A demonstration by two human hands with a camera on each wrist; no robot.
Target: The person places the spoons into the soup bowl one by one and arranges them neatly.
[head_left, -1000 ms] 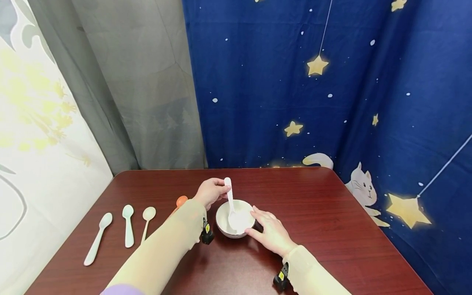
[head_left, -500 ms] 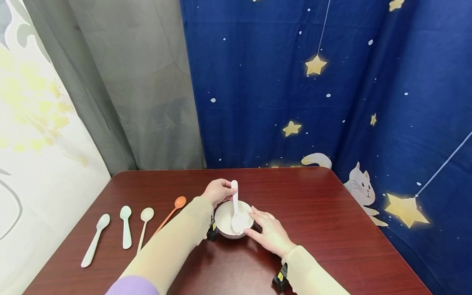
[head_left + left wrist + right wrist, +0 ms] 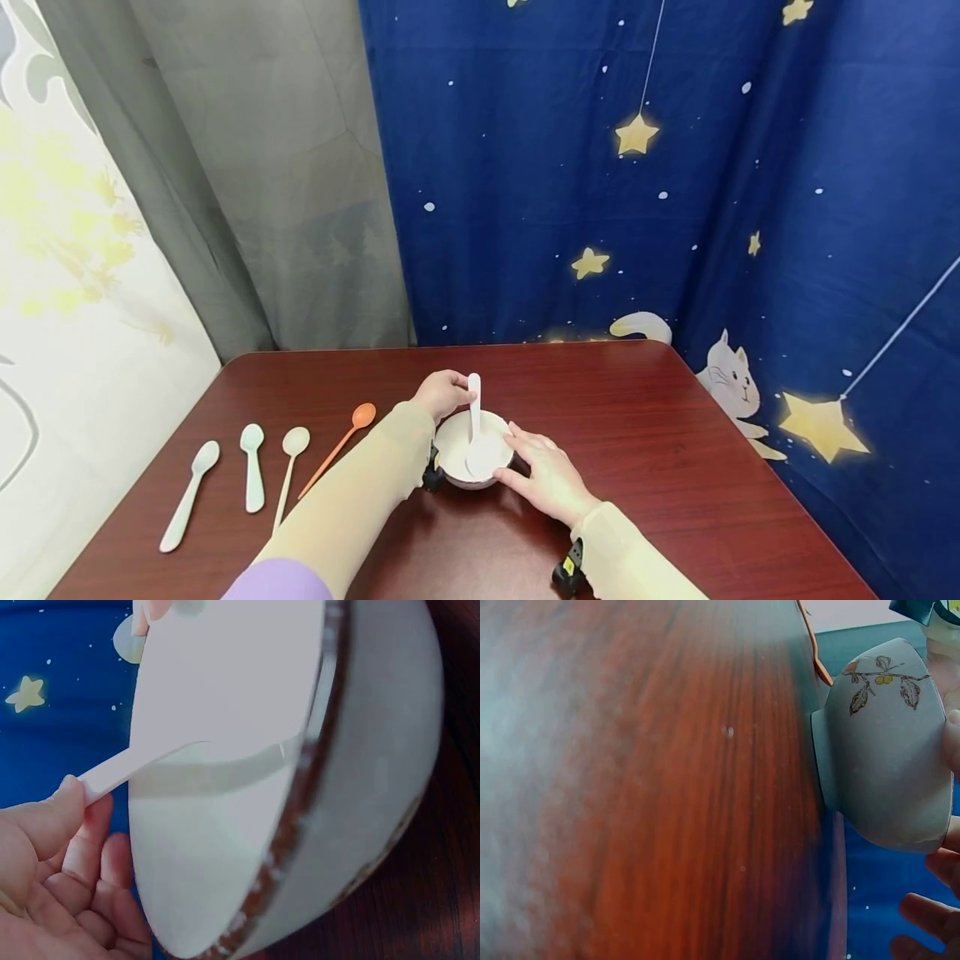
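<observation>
A white bowl [image 3: 452, 446] stands on the table; the right wrist view shows a leaf-and-berry print on its outside [image 3: 889, 754]. My left hand [image 3: 442, 393] pinches the handle of a white spoon [image 3: 475, 408] between thumb and fingers at the bowl's far left. The spoon's head lies inside the bowl, its handle rising over the far rim; in the left wrist view, the pale spoon [image 3: 112, 774] blends into the bright bowl interior [image 3: 202, 847]. My right hand [image 3: 551, 479] holds the bowl's right rim with thumb and forefinger, its other fingers spread.
Left of the bowl, an orange spoon [image 3: 337, 450], a cream spoon [image 3: 286, 475], a short pale green spoon [image 3: 254, 471] and a longer whitish spoon [image 3: 187, 500] lie in a row. The dark red table [image 3: 637, 433] ends at curtains behind. My left forearm crosses near the cream spoon.
My left hand has moved right with the white spoon, whose handle stands straighter in the head view. More of the orange spoon shows beside my sleeve. My right hand stays at the bowl.
</observation>
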